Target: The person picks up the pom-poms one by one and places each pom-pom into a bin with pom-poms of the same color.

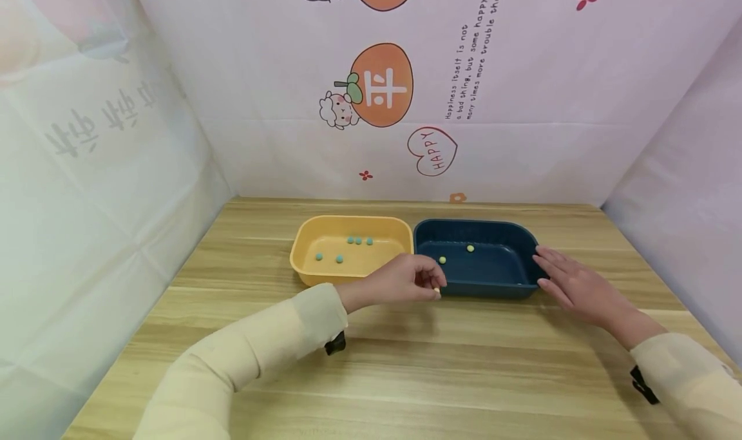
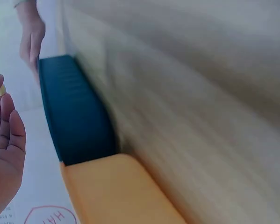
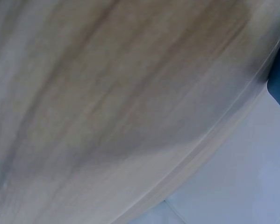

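Between thumb and fingertip, my left hand [image 1: 408, 279] pinches a small pale yellow ball [image 2: 2, 90], near the front edge of the dark blue tray [image 1: 487, 290]. My right hand [image 1: 580, 288] has its fingers straight, with the fingertips at the right rim of that tray. Inside the blue tray are two yellow-green balls, one nearer the left [image 1: 442, 259] and one farther back [image 1: 470, 248]. Left of it, side by side, stands a yellow tray [image 1: 324, 277] holding several small blue balls [image 1: 339, 259]. My left wrist overlaps the yellow tray's front corner in the head view.
Both trays stand on a wood-grain table [image 1: 406, 375]. A printed white curtain [image 1: 278, 105] with orange fruit and writing hangs behind the table, and plain cloth hangs at both sides. Dark bands [image 1: 335, 343] show at the sleeve cuffs.
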The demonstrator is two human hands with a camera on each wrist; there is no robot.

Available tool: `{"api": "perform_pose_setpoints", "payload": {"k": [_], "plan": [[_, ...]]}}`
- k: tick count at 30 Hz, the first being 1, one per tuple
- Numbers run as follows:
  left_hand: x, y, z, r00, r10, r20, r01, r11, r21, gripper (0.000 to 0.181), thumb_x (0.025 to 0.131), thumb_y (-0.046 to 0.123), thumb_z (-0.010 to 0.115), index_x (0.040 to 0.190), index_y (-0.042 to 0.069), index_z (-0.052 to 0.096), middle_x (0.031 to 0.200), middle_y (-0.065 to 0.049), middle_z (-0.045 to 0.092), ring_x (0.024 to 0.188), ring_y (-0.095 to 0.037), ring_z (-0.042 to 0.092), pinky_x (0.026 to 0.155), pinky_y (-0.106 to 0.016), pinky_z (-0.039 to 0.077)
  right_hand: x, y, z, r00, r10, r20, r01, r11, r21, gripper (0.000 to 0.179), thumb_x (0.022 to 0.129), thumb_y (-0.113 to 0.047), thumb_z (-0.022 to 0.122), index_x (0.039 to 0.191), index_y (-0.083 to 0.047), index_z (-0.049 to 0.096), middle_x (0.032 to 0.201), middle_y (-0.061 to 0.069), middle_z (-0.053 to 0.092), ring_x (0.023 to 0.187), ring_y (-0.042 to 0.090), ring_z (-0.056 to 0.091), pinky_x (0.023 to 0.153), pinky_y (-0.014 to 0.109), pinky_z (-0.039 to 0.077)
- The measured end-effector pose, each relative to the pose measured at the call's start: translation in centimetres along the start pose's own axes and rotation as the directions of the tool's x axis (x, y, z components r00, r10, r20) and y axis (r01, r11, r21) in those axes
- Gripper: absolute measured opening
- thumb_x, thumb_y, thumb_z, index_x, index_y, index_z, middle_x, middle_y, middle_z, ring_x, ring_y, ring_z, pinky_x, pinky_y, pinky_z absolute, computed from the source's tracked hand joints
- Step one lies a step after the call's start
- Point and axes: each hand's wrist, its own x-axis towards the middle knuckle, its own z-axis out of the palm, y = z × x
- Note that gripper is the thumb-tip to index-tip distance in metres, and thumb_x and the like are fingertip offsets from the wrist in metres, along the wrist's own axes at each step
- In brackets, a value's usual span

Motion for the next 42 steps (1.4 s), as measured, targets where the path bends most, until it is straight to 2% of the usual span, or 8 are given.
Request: {"api": "perform_pose_setpoints", "payload": {"k": [8, 15, 20, 26, 31, 37, 42], "plan": [[2.7, -0.8, -1.2, 0.993, -0.034, -0.112, 0.034, 0.999, -0.01, 0.011, 0.089, 0.009, 0.072, 0.099, 0.009, 0.068, 0.087, 0.004, 0.064, 0.077, -0.008, 0.058, 0.07, -0.019, 0.053, 0.0, 0.0, -0.1, 1.0, 0.003, 0.003, -0.003, 1.0, -0.005, 0.05, 0.101, -0.022, 0.054, 0.14, 0.009, 0.044, 0.146, 0.028, 0.039, 0.14, 0.035, 0.029, 0.116, 0.022, 0.003], [5.1, -1.1, -1.9, 0.988, -0.062, -0.138, 0.067, 0.997, 0.03, 0.011, 0.089, 0.009, 0.072, 0.1, 0.008, 0.068, 0.087, 0.003, 0.064, 0.078, -0.009, 0.058, 0.072, -0.016, 0.052, -0.1, 0.0, -0.2, 1.0, 0.001, -0.005, -0.001, 1.0, -0.003, 0.05, 0.101, -0.021, 0.054, 0.138, 0.01, 0.046, 0.144, 0.028, 0.041, 0.14, 0.035, 0.03, 0.116, 0.021, 0.004], [6.3, -1.3, -2.1, 0.985, -0.078, -0.156, 0.089, 0.994, 0.06, 0.011, 0.09, 0.01, 0.071, 0.1, 0.008, 0.067, 0.088, 0.003, 0.063, 0.08, -0.01, 0.057, 0.073, -0.014, 0.05, -0.1, 0.0, -0.2, 1.0, 0.004, -0.002, -0.004, 1.0, 0.0, 0.049, 0.101, -0.021, 0.054, 0.139, 0.01, 0.045, 0.144, 0.028, 0.04, 0.139, 0.036, 0.031, 0.116, 0.021, 0.003], [7.6, -1.6, -2.4, 0.98, -0.093, -0.178, 0.103, 0.993, 0.049, 0.009, 0.091, 0.008, 0.069, 0.099, 0.007, 0.067, 0.089, 0.001, 0.063, 0.081, -0.011, 0.057, 0.074, -0.015, 0.049, -0.1, 0.0, -0.1, 1.0, 0.008, 0.001, -0.008, 1.0, 0.0, 0.05, 0.101, -0.022, 0.054, 0.139, 0.009, 0.045, 0.145, 0.028, 0.04, 0.139, 0.036, 0.031, 0.116, 0.021, 0.004], [8.6, -2.2, -2.7, 0.967, -0.122, -0.222, 0.132, 0.991, 0.033, 0.009, 0.091, 0.007, 0.069, 0.099, 0.004, 0.068, 0.087, 0.0, 0.063, 0.079, -0.012, 0.058, 0.07, -0.016, 0.049, -0.1, -0.1, -0.2, 1.0, 0.01, 0.003, -0.01, 1.0, 0.005, 0.05, 0.101, -0.021, 0.053, 0.14, 0.009, 0.044, 0.145, 0.028, 0.039, 0.14, 0.036, 0.029, 0.116, 0.021, 0.003], [9.6, -3.4, -2.9, 0.943, -0.175, -0.282, 0.174, 0.984, -0.028, 0.016, 0.09, 0.006, 0.07, 0.104, -0.002, 0.068, 0.087, -0.001, 0.062, 0.08, -0.014, 0.057, 0.069, -0.018, 0.05, 0.0, -0.1, -0.2, 1.0, 0.007, 0.004, -0.007, 1.0, 0.0, 0.05, 0.101, -0.022, 0.053, 0.14, 0.009, 0.044, 0.146, 0.027, 0.039, 0.14, 0.035, 0.029, 0.116, 0.022, 0.003], [9.9, -3.9, -3.0, 0.936, -0.192, -0.294, 0.193, 0.981, -0.027, 0.019, 0.09, 0.008, 0.07, 0.106, -0.003, 0.068, 0.087, -0.001, 0.061, 0.081, -0.015, 0.055, 0.069, -0.018, 0.05, 0.0, -0.1, -0.2, 1.0, 0.01, 0.005, -0.01, 1.0, 0.001, 0.05, 0.101, -0.022, 0.053, 0.14, 0.009, 0.044, 0.146, 0.028, 0.039, 0.141, 0.035, 0.029, 0.116, 0.022, 0.003]]}}
